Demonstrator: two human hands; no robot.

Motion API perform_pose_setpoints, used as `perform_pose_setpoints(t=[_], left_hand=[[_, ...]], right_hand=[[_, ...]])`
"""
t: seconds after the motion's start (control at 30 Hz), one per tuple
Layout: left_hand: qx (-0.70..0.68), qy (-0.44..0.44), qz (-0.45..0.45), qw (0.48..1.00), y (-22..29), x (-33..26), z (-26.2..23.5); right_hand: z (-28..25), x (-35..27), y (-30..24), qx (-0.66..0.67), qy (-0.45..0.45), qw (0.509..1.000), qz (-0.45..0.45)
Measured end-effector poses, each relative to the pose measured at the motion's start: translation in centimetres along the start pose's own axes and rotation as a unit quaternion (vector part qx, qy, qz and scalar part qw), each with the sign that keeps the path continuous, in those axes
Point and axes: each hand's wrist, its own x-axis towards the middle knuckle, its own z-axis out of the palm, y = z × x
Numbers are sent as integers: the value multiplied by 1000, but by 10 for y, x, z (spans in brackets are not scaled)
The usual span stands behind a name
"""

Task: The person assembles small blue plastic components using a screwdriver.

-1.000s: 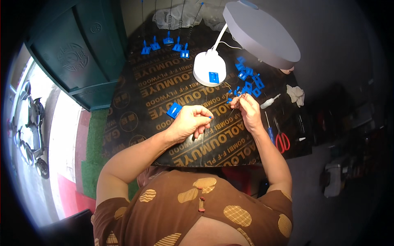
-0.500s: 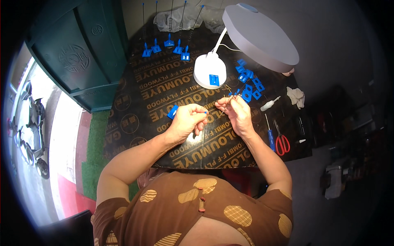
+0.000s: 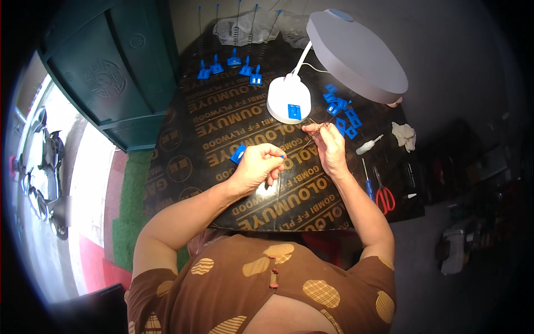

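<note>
My left hand (image 3: 257,170) is closed over the near middle of the table, with thumb and forefinger pinching a small blue tip (image 3: 283,157). A flat blue plastic base (image 3: 238,154) shows just beyond its knuckles; I cannot tell whether the hand holds it or it lies on the table. To the right, my right hand (image 3: 332,153) is closed around several thin coiled wires (image 3: 318,131), partly hidden by the fingers. One thin wire end points from them toward the left hand. Another blue base (image 3: 295,112) rests on the foot of the white lamp (image 3: 275,100).
At the far left stand several blue bases (image 3: 233,58) with upright springy rods. Loose blue bases (image 3: 351,117) lie right of the lamp. Along the right side are a white tube (image 3: 369,145), a crumpled cloth (image 3: 404,136), a blue-handled screwdriver (image 3: 369,187) and red-handled scissors (image 3: 385,199).
My right hand has moved slightly away and to the right with the wires, widening the gap to my left hand. The left hand keeps its pinch. The whole view has shifted a little.
</note>
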Motion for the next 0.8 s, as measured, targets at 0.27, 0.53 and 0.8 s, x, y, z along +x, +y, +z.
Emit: perform_pose_setpoints(t=[0.27,0.53,0.8], left_hand=[[30,-3,1,1000,0,1,2],[78,-5,12,997,9,-5,7],[83,-11,19,996,9,-6,9]], right_hand=[[26,-13,-35,-49,24,998,-31],[34,-37,-35,34,3,994,-106],[35,-53,-42,35,13,991,-125]])
